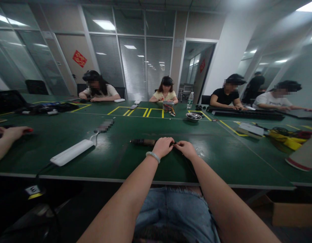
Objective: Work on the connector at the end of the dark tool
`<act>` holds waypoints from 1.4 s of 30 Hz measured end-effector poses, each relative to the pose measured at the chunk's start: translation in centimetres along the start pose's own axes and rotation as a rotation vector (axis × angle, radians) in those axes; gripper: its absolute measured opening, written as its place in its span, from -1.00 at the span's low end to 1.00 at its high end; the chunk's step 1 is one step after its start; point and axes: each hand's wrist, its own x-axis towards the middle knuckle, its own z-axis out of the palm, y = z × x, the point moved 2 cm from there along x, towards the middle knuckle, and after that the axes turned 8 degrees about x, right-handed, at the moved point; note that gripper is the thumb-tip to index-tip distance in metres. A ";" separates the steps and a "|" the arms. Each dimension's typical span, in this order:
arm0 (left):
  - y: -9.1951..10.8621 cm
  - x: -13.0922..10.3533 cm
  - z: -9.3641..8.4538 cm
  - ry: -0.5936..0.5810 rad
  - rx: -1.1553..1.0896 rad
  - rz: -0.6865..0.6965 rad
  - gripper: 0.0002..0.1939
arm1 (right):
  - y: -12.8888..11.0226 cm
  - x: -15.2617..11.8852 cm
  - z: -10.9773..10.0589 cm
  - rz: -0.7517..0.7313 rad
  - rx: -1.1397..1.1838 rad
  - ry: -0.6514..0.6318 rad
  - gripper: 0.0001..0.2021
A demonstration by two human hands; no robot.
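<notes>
A long, dark cylindrical tool [143, 142] lies on the green table in front of me, its narrow tip pointing left; it resembles an electric screwdriver, but its exact kind is unclear. Around its right end my left hand [164, 147] is closed, with a pale bangle at the wrist. My right hand [186, 149] pinches at the same end, its fingertips close to those of the left. What sits between the right fingertips is too small to make out. A thin dark cord seems to run from there toward the table's front edge.
Left of the tool lies a white power strip [72, 153]. A metal bowl [193, 117] and a water bottle [190, 100] stand farther back. At right are a white box [251, 130] and yellow items [287, 140]. Another person's hand [15, 132] reaches in at left; several people sit opposite.
</notes>
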 end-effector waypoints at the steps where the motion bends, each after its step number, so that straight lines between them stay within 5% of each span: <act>1: 0.0 0.0 0.0 -0.001 0.000 0.000 -0.84 | 0.0 0.0 0.0 -0.001 -0.002 0.001 -0.72; 21: 0.1 0.1 -0.1 -0.022 0.002 0.003 -0.91 | -0.4 0.0 -0.2 -0.015 -0.050 -0.011 -0.74; 26: 0.1 0.0 -0.1 -0.005 0.007 -0.031 -0.77 | -0.3 0.1 -0.1 -0.015 -0.050 0.000 -0.75; 42: 0.1 0.1 0.1 0.004 -0.002 0.005 -0.92 | -0.5 0.0 -0.2 -0.014 -0.024 -0.004 -0.72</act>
